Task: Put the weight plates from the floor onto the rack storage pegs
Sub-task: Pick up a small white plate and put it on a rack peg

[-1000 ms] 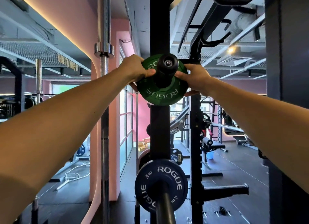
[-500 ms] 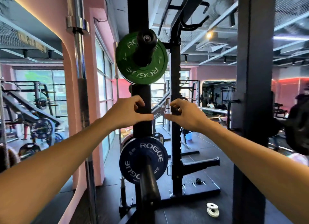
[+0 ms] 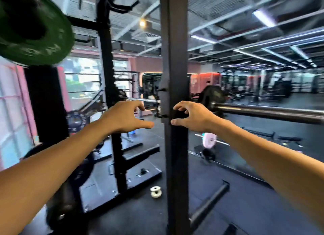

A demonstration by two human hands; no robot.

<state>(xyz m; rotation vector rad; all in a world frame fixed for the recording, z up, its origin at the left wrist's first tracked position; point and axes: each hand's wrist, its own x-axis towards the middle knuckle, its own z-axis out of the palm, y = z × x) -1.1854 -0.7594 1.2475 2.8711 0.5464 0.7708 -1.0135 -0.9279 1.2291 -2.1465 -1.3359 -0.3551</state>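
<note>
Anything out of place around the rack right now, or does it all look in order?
One thing: two small white plates sit stacked on the floor by the base of the near upright, not on a peg. The green plate is on its peg, upper left. Both hands hold nothing.

One camera sits on the person's head. It looks forward and a bit down, close behind the left hand (image 3: 122,117) and right hand (image 3: 192,116).

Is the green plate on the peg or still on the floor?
On the peg. The green plate hangs high on the rack, a dark peg end poking through its middle. Neither hand touches it.
</note>
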